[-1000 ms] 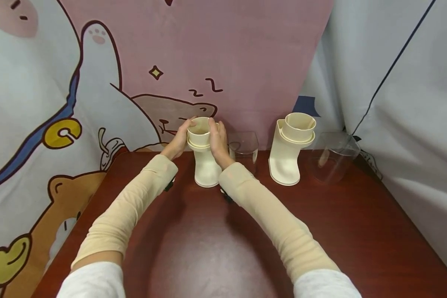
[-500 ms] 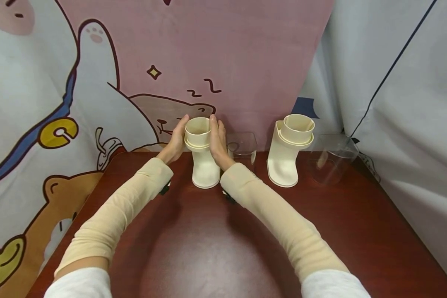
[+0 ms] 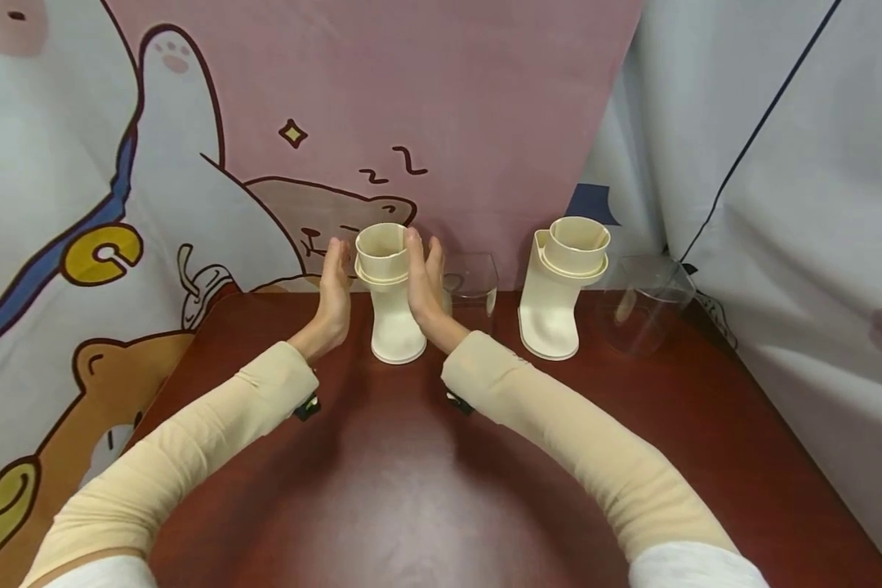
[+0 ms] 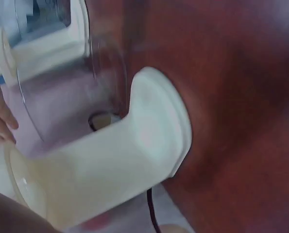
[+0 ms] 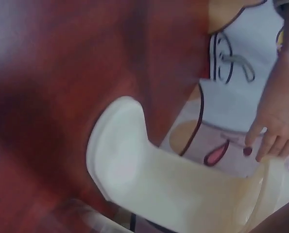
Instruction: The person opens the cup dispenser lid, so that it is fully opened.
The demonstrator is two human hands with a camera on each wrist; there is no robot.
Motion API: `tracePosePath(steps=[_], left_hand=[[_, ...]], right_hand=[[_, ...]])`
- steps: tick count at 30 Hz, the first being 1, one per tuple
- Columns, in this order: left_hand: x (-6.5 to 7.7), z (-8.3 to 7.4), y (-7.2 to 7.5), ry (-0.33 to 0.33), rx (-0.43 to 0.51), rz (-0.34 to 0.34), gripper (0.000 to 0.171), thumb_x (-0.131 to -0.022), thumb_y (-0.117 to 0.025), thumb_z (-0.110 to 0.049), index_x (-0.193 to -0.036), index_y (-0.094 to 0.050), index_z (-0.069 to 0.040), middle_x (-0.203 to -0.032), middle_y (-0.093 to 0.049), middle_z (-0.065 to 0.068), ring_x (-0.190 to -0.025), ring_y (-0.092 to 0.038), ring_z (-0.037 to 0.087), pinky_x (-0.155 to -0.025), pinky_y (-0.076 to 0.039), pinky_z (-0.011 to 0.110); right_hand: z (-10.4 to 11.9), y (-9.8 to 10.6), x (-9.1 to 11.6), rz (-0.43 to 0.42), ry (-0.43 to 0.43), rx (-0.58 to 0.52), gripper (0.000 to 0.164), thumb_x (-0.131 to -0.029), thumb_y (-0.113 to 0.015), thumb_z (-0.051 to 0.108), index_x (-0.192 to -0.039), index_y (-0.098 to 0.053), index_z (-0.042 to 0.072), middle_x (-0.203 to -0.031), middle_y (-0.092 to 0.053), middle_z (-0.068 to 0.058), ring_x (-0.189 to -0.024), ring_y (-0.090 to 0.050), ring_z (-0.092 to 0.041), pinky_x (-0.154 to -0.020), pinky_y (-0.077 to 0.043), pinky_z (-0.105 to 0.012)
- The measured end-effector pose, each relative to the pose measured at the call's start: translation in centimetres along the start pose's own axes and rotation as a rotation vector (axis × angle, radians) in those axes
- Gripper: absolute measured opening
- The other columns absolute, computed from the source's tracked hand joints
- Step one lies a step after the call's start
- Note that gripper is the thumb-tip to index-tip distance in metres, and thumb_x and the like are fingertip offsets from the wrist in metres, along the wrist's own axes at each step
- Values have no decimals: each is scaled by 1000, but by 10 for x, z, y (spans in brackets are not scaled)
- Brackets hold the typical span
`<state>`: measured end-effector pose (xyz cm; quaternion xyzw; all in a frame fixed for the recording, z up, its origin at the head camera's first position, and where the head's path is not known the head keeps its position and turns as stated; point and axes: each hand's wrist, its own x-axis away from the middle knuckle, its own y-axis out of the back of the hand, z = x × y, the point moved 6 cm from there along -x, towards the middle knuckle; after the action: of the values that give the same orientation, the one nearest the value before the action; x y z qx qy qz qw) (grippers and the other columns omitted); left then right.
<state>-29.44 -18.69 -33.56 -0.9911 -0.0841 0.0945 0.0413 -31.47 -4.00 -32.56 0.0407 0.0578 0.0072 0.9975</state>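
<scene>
A cream plastic stand [image 3: 395, 327], with a round cup-like top and a curved foot, stands upright near the table's back edge. My left hand [image 3: 332, 298] is held upright at its left, fingers straight, with a gap between palm and stand. At the other side my right hand [image 3: 425, 282] has straight fingers beside the cup-like top, overlapping its rim in the head view. From the left wrist, the stand's body [image 4: 100, 165] and foot fill the middle. The right wrist view shows the same stand [image 5: 183, 184] and my left hand [image 5: 280, 107] beyond its top.
A second, matching cream stand [image 3: 549, 314] stands further right. One clear container [image 3: 481, 278] is behind my right hand, another clear container [image 3: 650, 314] at the back right corner. A printed cloth [image 3: 485, 106] hangs behind the dark red table [image 3: 412, 490].
My left hand has come off the stand and moved left. My right hand stays beside the cup-like top, its fingers straight. The stand keeps its place on the table.
</scene>
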Motion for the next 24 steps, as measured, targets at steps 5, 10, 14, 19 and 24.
tracePosePath(steps=[5, 10, 14, 19, 24], left_hand=[[40, 15, 10, 65, -16, -68, 74, -102, -20, -57, -162, 1, -18, -169, 7, -6, -154, 11, 11, -125, 9, 34], [75, 28, 11, 122, -26, -108, 71, -103, -22, -52, -162, -1, -17, -168, 3, -5, -154, 8, 11, -125, 7, 35], [93, 22, 8, 108, -31, -141, 71, -104, -26, -48, -161, -6, -12, -169, -3, 0, -155, 2, 13, -125, 3, 36], [114, 10, 1, 120, 4, -108, 73, -104, -24, -52, -161, -5, -11, -169, -2, 1, -155, 4, 15, -126, 5, 36], [139, 1, -7, 110, 47, -38, 71, -105, -22, -48, -160, -9, -4, -168, -9, 9, -156, -1, 20, -126, 4, 40]], right_hand=[[-9, 15, 31, 107, 8, 43, 89, -94, -31, 69, -161, -12, 14, -166, -16, -4, -153, -16, -20, -125, -16, -39], [-15, 27, 57, 133, 25, -13, 85, -97, -30, 65, -160, -12, 10, -166, -17, -7, -153, -17, -19, -125, -15, -39], [-10, 27, 75, 148, 37, -55, 82, -98, -28, 61, -160, -12, 9, -166, -16, -8, -153, -17, -20, -125, -15, -40], [-3, 24, 91, 179, 28, -47, 82, -99, -26, 62, -160, -13, 10, -167, -13, -6, -154, -12, -20, -125, -12, -44], [-2, 31, 107, 226, 26, 3, 76, -100, -26, 60, -160, -16, 13, -166, -17, -4, -154, -14, -20, -125, -13, -45]])
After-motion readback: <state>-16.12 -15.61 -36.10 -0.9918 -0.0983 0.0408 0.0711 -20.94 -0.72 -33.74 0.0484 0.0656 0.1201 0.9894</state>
